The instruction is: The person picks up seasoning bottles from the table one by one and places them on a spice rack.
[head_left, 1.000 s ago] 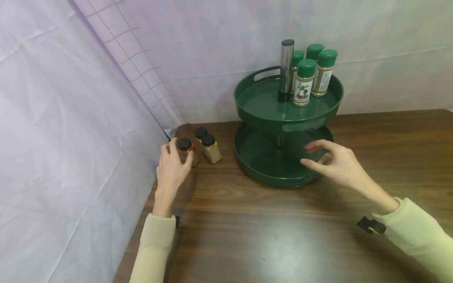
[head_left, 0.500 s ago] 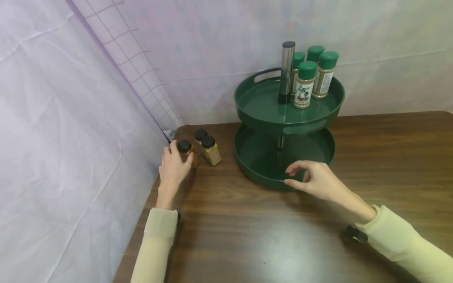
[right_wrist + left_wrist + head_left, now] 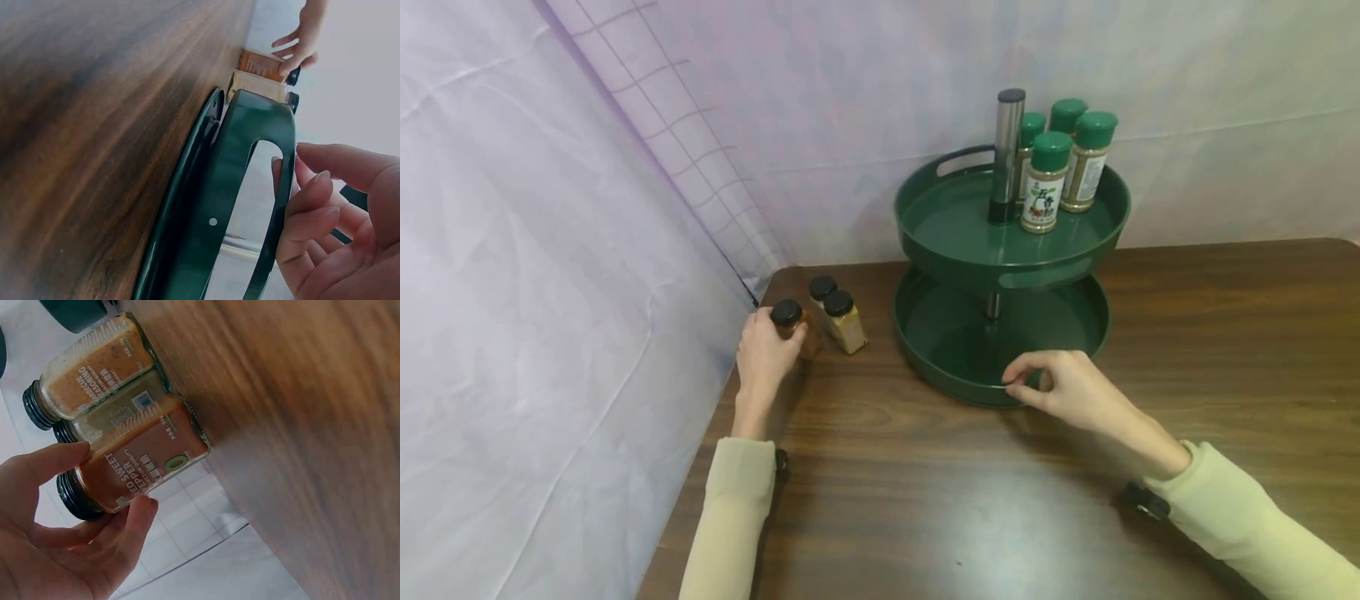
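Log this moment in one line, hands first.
left hand: holds reddish black-capped jar | right hand: pinches green stand's rim | two other black-capped jars: on table | green-capped bottles: upper tray

Lots of room across the near part of the table [image 3: 925, 492]. Small lane between the two paler bottles [image 3: 850, 332] and the lower tray [image 3: 925, 363]. Tight around the red bottle [image 3: 150, 456]: boxed in by the left hand [image 3: 765, 354], the paler bottles just beside, and the cloth wall [image 3: 557, 333]. Into the lower tray, a way from the front left, but covered by the upper tray [image 3: 951, 212] and blocked at the front rim by the right hand [image 3: 1071, 385]. Up top, room left of the pole [image 3: 1008, 154], but crowded by four jars [image 3: 1042, 200] at the right.
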Demonstrator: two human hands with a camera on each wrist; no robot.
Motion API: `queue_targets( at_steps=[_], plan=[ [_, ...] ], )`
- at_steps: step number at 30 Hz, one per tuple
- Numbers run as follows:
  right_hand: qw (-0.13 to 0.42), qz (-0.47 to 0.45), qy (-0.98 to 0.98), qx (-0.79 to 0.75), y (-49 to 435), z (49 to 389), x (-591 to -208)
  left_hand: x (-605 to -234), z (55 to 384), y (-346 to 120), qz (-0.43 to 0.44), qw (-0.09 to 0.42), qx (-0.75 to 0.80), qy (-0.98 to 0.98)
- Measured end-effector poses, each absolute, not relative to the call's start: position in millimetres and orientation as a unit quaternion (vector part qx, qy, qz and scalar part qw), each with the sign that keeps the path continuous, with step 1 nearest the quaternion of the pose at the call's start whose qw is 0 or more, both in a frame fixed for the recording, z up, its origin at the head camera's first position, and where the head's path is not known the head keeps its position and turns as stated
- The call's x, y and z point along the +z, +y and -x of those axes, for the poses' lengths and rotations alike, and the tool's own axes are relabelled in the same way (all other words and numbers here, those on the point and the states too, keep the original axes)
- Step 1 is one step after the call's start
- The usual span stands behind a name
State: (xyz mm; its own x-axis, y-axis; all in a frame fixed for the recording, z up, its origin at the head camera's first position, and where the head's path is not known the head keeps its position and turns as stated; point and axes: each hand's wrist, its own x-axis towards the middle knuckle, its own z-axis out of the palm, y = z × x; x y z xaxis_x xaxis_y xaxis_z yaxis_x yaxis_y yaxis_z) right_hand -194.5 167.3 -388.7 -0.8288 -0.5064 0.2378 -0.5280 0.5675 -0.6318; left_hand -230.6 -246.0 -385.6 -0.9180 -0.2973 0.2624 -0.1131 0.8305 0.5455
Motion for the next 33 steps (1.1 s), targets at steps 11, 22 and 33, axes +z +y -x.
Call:
queue_targets(
  at_steps=[11, 22, 33],
  plan=[
    [0.021, -0.291, -0.888, 0.355, 167.6, 194.9, -388.9, -382.3, 228.8, -246.7, -0.116, 0.219, -0.261, -0.933],
    [0.025, -0.295, -0.886, 0.356, 169.6, 195.4, -389.0, -365.6, 216.2, -247.6, -0.105, 0.283, -0.266, -0.915],
    [0.027, -0.301, -0.884, 0.357, 173.4, 197.2, -392.3, -334.9, 192.4, -238.6, -0.075, 0.341, -0.285, -0.893]
  ],
)
